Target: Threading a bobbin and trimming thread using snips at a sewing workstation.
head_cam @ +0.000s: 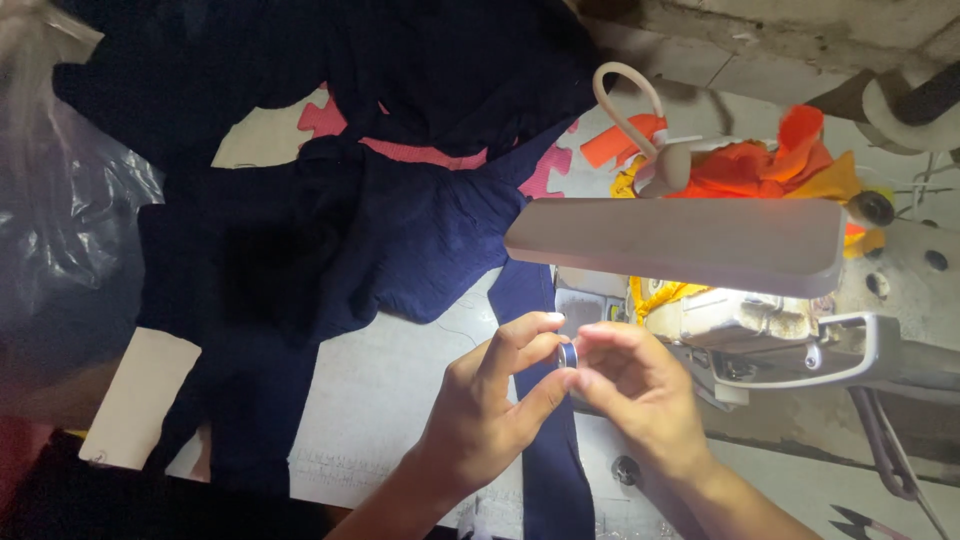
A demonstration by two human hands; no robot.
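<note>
My left hand (pixel 490 405) and my right hand (pixel 640 385) meet above the sewing table, fingertips pinching a small round dark bobbin (pixel 568 354) between them. Left thumb and forefinger grip its left side; right fingers touch its right side. A strip of navy fabric (pixel 550 470) runs under my hands toward the sewing machine (pixel 780 340). A larger heap of navy fabric (pixel 400 230) lies on the table to the left.
A white lamp bar (pixel 680 245) shines over the needle area. Orange and yellow cloth scraps (pixel 770 165) sit on the machine. A clear plastic bag (pixel 60 230) is at the left. Pink foam mat pieces (pixel 420 152) show under the fabric. Small scissors (pixel 860 522) lie at bottom right.
</note>
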